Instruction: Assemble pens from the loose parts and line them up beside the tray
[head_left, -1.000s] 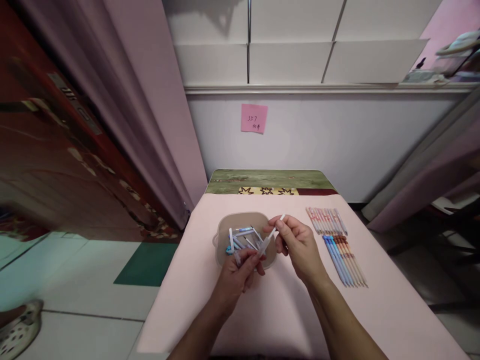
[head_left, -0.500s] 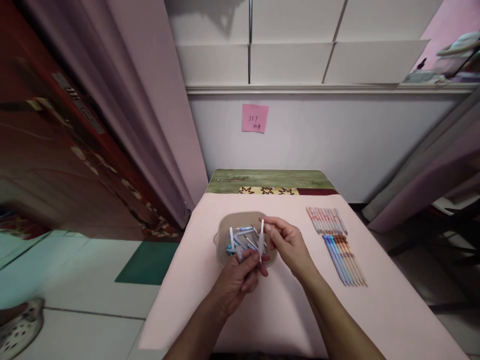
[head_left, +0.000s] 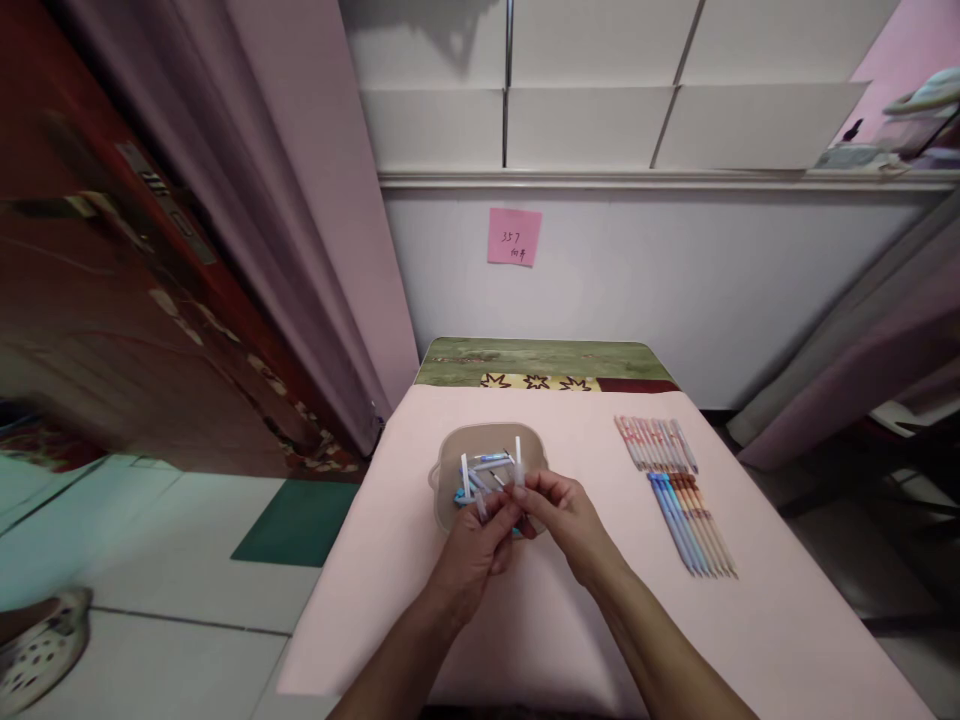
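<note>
Left hand [head_left: 469, 560] and right hand [head_left: 574, 515] closed, fingertips pinching clear piece [head_left: 519, 476], white stick [head_left: 517, 449] upright above it; join perhaps hidden by fingers. Probably light, stiff, slippery plastic; best gripped near base. Tub [head_left: 448, 452] just beyond hands.

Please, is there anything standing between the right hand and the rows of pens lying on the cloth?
Nothing visible: only pink cloth shows between the right hand and the rows of pens.

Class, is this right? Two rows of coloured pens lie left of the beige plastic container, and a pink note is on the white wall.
The head view shows the rows of pens right of the container, not left; the rest stands.
</note>
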